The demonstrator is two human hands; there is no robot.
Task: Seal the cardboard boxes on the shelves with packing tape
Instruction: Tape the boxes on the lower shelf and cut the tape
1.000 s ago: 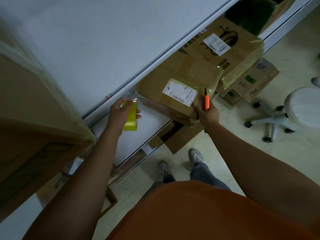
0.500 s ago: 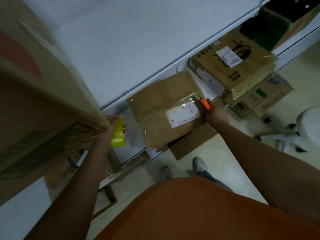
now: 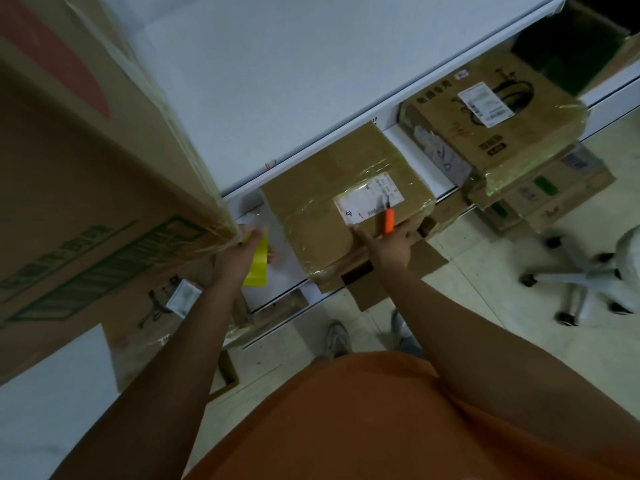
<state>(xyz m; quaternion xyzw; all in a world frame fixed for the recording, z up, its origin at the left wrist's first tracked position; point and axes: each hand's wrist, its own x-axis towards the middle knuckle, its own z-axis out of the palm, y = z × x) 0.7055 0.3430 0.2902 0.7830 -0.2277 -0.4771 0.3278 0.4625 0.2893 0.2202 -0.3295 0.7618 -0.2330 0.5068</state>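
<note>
A: Brown cardboard box (image 3: 332,188) with clear tape shining across its top lies on the white lower shelf (image 3: 277,292), its near corner jutting past the shelf's front edge. A white shipping label (image 3: 369,197) sits on its top face.

B: And the hands?

A: The right hand (image 3: 393,242) rests on the near edge of that box, its grip closed around an orange cutter (image 3: 388,220) whose tip lies over the label. The left hand (image 3: 242,252) is down at the shelf just left of the box, its grip clamped on a yellow tape dispenser (image 3: 257,268). A little clear film shows above that hand; whether it reaches the box I cannot tell.

B: Any other boxes?

A: A large box (image 3: 86,188) with green print and a red patch stands on the upper shelf (image 3: 277,74) at the left, overhanging the left hand. To the right, a printed box (image 3: 495,123) with its own label lies on the lower shelf, taped too. Below it, more boxes (image 3: 554,192) stand on the pale floor (image 3: 485,289), near a wheeled stool (image 3: 588,275). The person's orange shirt (image 3: 398,427) fills the bottom of the view.
</note>
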